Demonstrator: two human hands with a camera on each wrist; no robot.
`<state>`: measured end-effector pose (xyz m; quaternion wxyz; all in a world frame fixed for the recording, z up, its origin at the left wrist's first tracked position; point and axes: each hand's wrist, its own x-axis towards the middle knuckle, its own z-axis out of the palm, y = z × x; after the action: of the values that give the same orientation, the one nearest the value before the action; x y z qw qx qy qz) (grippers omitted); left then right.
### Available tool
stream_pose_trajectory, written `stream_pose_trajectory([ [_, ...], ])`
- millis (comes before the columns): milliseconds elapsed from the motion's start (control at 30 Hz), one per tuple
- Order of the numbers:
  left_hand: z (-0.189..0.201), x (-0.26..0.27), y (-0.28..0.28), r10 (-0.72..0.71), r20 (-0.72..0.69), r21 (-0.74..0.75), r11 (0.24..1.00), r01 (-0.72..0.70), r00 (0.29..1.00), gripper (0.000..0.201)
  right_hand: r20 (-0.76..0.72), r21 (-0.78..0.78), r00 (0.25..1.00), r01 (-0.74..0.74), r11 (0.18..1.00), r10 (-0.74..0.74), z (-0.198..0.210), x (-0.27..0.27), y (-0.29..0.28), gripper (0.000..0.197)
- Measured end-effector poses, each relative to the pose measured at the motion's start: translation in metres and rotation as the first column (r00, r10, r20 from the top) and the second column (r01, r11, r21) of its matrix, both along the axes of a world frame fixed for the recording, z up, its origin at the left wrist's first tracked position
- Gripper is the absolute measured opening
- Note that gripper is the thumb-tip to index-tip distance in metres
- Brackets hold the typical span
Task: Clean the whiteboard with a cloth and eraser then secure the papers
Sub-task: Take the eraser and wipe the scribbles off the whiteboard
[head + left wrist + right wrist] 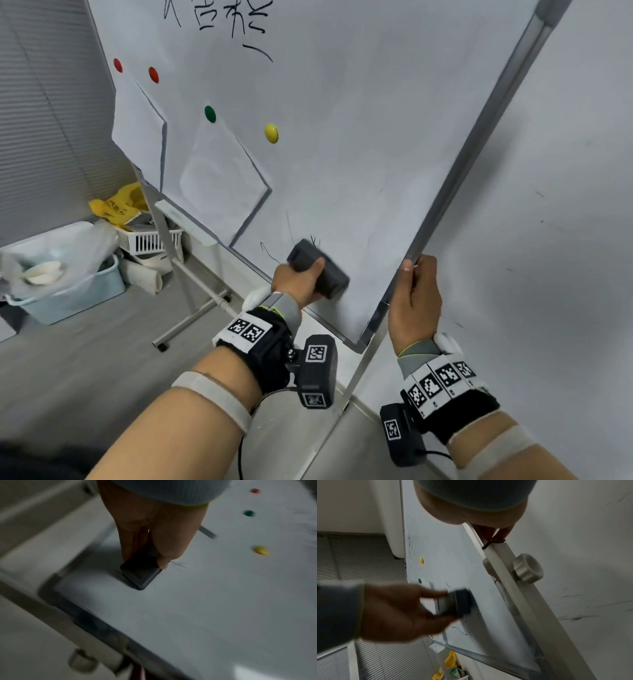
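Left hand [297, 279] clenched round dark eraser [318, 269], pressed flat on whiteboard [359, 144]; looks light, rigid, best gripped by its sides; right hand [416, 301] grasping frame edge beside it

The eraser [318, 268] lies against the whiteboard [359, 137] under the left fingers [317, 265]; the papers [222, 178] hang beyond them, and the right fingers [409, 270] clasp the board's edge beside.
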<state>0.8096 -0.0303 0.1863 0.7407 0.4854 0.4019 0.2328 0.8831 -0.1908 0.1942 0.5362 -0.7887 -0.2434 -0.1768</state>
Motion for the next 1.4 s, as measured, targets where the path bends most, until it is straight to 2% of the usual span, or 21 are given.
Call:
stream_pose_trajectory([
  [33, -0.014, -0.003, 0.002, 0.006, -0.031, -0.043, 0.999, -0.007, 0.999, 0.041, 0.009, -0.019, 1.0, 0.006, 1.0, -0.006, 0.001, -0.001, -0.001, 0.023],
  [100, -0.031, -0.004, 0.004, 0.016, -0.043, -0.041, 0.999, -0.018, 0.999, 0.05, 0.022, -0.034, 1.0, 0.017, 0.999, -0.017, 0.001, -0.002, -0.001, 0.028],
  [133, -0.032, -0.004, 0.002, 0.025, -0.042, 0.019, 1.0, -0.025, 0.999, 0.059, 0.029, -0.033, 0.999, 0.026, 0.999, -0.025, 0.001, -0.002, -0.002, 0.028],
  [200, -0.017, -0.004, -0.005, 0.03, -0.053, 0.238, 0.971, -0.017, 0.998, 0.07, 0.031, -0.037, 0.999, 0.045, 0.998, -0.043, 0.001, -0.002, -0.001, 0.027],
  [267, 0.01, -0.005, -0.022, 0.005, -0.023, 0.508, 0.862, 0.007, 1.0, 0.056, 0.017, -0.031, 0.998, 0.055, 0.998, -0.055, 0.001, -0.003, 0.003, 0.026],
  [333, 0.04, -0.005, -0.043, -0.058, 0.03, 0.734, 0.679, 0.017, 0.998, 0.046, 0.007, -0.009, 0.999, 0.054, 0.998, -0.054, 0.001, -0.005, 0.004, 0.025],
  [400, 0.05, -0.002, -0.053, -0.102, 0.047, 0.859, 0.512, 0.012, 0.994, 0.046, 0.002, 0.021, 0.999, 0.05, 0.999, -0.05, 0.001, -0.006, 0.004, 0.025],
  [433, 0.045, 0.001, -0.051, -0.112, 0.033, 0.886, 0.463, 0.023, 0.993, 0.047, 0.0, 0.035, 0.999, 0.05, 0.998, -0.05, 0.002, -0.005, 0.003, 0.025],
  [467, 0.037, 0.002, -0.046, -0.112, 0.022, 0.891, 0.453, 0.031, 0.993, 0.048, -0.006, 0.044, 0.999, 0.048, 0.998, -0.048, 0.004, -0.004, 0.002, 0.025],
  [600, -0.006, 0.001, 0.0, 0.051, -0.005, 0.78, 0.625, -0.028, 0.999, 0.057, -0.028, 0.021, 0.999, 0.033, 0.999, -0.032, 0.009, -0.003, 0.003, 0.025],
  [667, -0.015, 0.0, 0.017, 0.103, -0.034, 0.738, 0.673, -0.044, 0.994, 0.054, -0.027, 0.007, 0.999, 0.038, 0.999, -0.038, 0.013, -0.005, 0.007, 0.022],
  [733, -0.009, -0.002, 0.012, 0.055, -0.009, 0.746, 0.665, -0.03, 0.998, 0.051, -0.023, 0.006, 0.997, 0.069, 0.998, -0.069, 0.019, -0.006, 0.013, 0.023],
  [867, 0.003, -0.002, -0.017, -0.124, 0.002, 0.84, 0.539, 0.065, 0.992, 0.05, -0.032, 0.048, 0.994, 0.111, 0.993, -0.109, 0.024, -0.004, 0.018, 0.024],
  [900, -0.001, 0.0, -0.014, -0.118, 0.0, 0.83, 0.553, 0.065, 0.993, 0.049, -0.03, 0.061, 0.993, 0.114, 0.992, -0.112, 0.023, -0.004, 0.019, 0.025],
  [967, -0.014, 0.005, 0.01, -0.027, -0.004, 0.742, 0.67, 0.021, 1.0, 0.048, -0.027, 0.089, 0.993, 0.121, 0.989, -0.119, 0.019, -0.002, 0.019, 0.027],
  [1033, -0.029, 0.004, 0.043, 0.072, -0.09, 0.604, 0.797, -0.003, 0.993, 0.047, -0.012, 0.102, 0.991, 0.134, 0.986, -0.133, 0.016, -0.001, 0.02, 0.032],
  [1067, -0.035, 0.002, 0.056, 0.094, -0.14, 0.545, 0.838, -0.002, 0.986, 0.047, -0.006, 0.107, 0.99, 0.139, 0.984, -0.139, 0.014, -0.001, 0.02, 0.034],
  [1133, -0.038, 0.0, 0.069, 0.109, -0.184, 0.502, 0.865, -0.002, 0.977, 0.048, -0.004, 0.115, 0.989, 0.145, 0.983, -0.145, 0.012, 0.0, 0.022, 0.037],
  [1333, 0.012, 0.011, 0.063, 0.065, 0.032, 0.57, 0.819, -0.071, 0.997, 0.039, 0.003, 0.142, 0.988, 0.15, 0.978, -0.152, 0.009, 0.002, 0.025, 0.037],
  [1400, 0.008, 0.02, 0.072, 0.078, 0.09, 0.462, 0.88, -0.111, 0.993, 0.049, -0.004, 0.152, 0.987, 0.158, 0.976, -0.16, 0.009, 0.002, 0.027, 0.035],
])
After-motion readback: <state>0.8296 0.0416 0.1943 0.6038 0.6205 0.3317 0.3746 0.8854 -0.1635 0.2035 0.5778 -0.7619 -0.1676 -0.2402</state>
